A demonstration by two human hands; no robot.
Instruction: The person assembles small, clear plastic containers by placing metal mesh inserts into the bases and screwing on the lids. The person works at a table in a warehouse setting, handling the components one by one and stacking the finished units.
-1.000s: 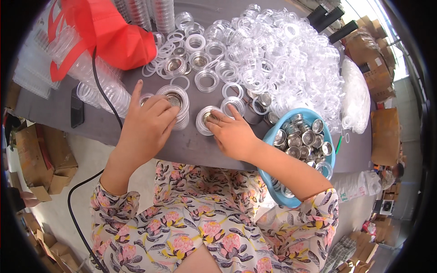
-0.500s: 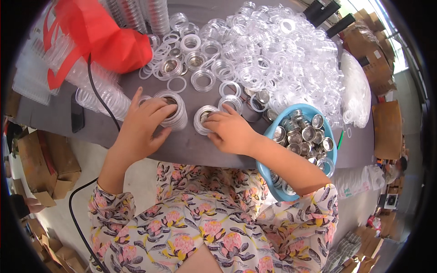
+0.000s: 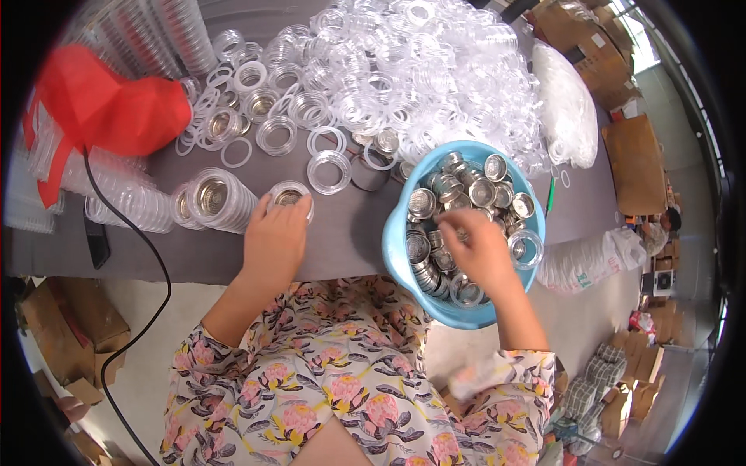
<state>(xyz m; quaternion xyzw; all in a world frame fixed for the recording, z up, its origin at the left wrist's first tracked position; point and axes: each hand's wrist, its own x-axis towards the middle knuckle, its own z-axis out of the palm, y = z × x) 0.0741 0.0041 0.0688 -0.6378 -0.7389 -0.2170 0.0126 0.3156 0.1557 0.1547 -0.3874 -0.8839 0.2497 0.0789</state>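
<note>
My left hand (image 3: pixel 273 247) reaches over the grey table, its thumb and fingers closed about the near rim of a clear plastic ring (image 3: pixel 298 189) with a metal cup seated inside. Just left of it, a leaning stack of clear rings (image 3: pixel 233 208) has a metal cup in its end ring. Over a light blue basin (image 3: pixel 395 247) hangs my right hand (image 3: pixel 483 250), bent fingers pointing left above the small silver metal cups (image 3: pixel 482 192). Its fingertips are blurred, so whether they hold anything is unclear. Two clear rings, one of them (image 3: pixel 525 248) near the right rim, lie among the cups.
A large heap of clear plastic rings (image 3: pixel 435 85) covers the table's back. At left are a red cloth bag (image 3: pixel 109 105), tall stacks of clear pieces (image 3: pixel 167 35), a phone (image 3: pixel 96 245) and a black cable (image 3: pixel 159 268). A green pen (image 3: pixel 552 193) lies beyond the basin.
The view has swung right. My right hand has left the clear ring and moved over the basin. My left hand has gone from the stack to that ring.
</note>
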